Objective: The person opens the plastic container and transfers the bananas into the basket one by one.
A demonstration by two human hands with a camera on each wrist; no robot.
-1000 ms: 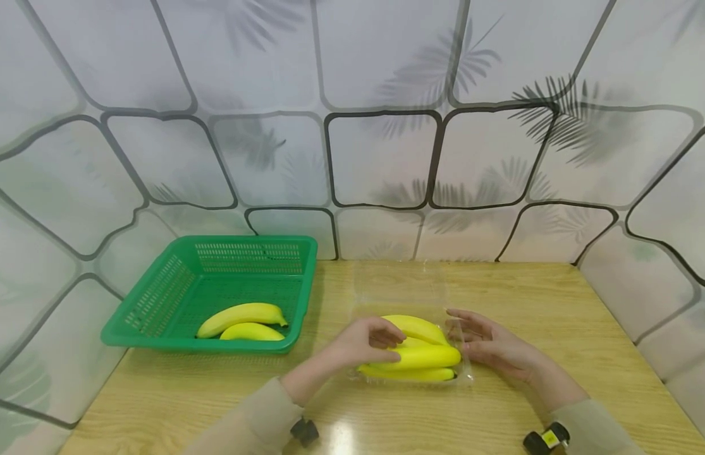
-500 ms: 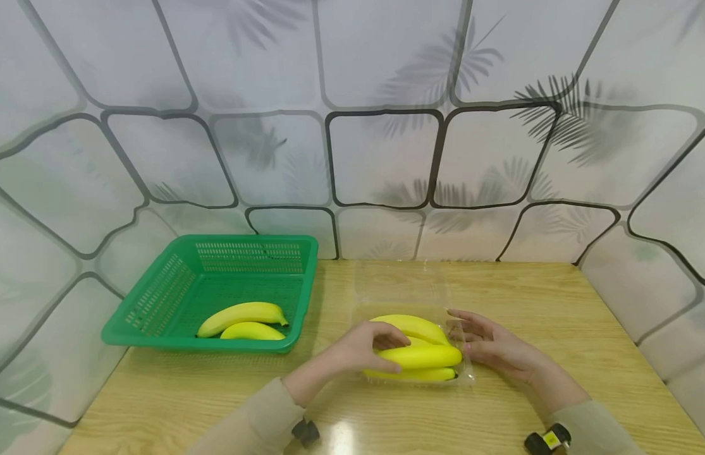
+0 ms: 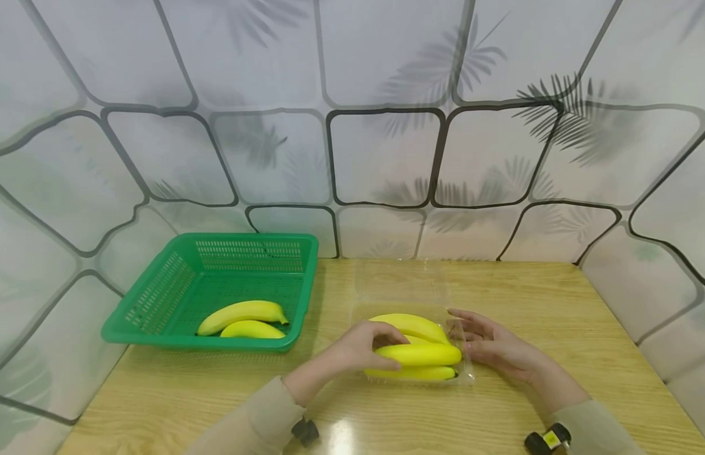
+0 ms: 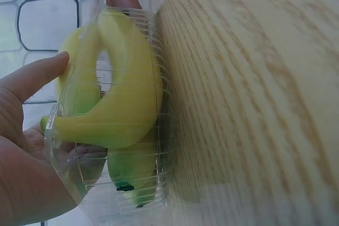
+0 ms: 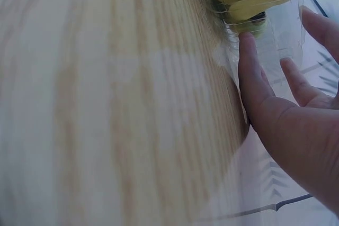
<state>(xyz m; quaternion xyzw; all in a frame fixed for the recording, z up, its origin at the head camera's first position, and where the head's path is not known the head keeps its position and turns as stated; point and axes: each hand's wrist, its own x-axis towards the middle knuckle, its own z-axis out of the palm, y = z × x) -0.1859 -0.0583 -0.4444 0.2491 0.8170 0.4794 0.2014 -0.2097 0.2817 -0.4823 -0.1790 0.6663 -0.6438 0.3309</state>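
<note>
Several yellow bananas lie in a clear plastic clamshell box (image 3: 468, 368) on the table; its lid (image 3: 400, 281) is folded back towards the wall. My left hand (image 3: 365, 349) reaches over the box's left side and holds the left end of the top banana (image 3: 430, 355) between thumb and fingers. In the left wrist view the thumb is on that banana (image 4: 79, 86); its fingers are partly hidden behind the box. My right hand (image 3: 494, 346) is at the box's right end, fingers loosely extended. In the right wrist view a fingertip (image 5: 247, 41) touches the clear wall.
A green plastic basket (image 3: 215, 343) with slotted sides stands to the left, two bananas (image 3: 244, 313) lying at its front right. The wooden table (image 3: 534, 287) meets a patterned wall covering (image 3: 380, 158) at the back and sides.
My left hand has shifted slightly to the right along the top banana. The right hand, box and basket stay about where they were.
</note>
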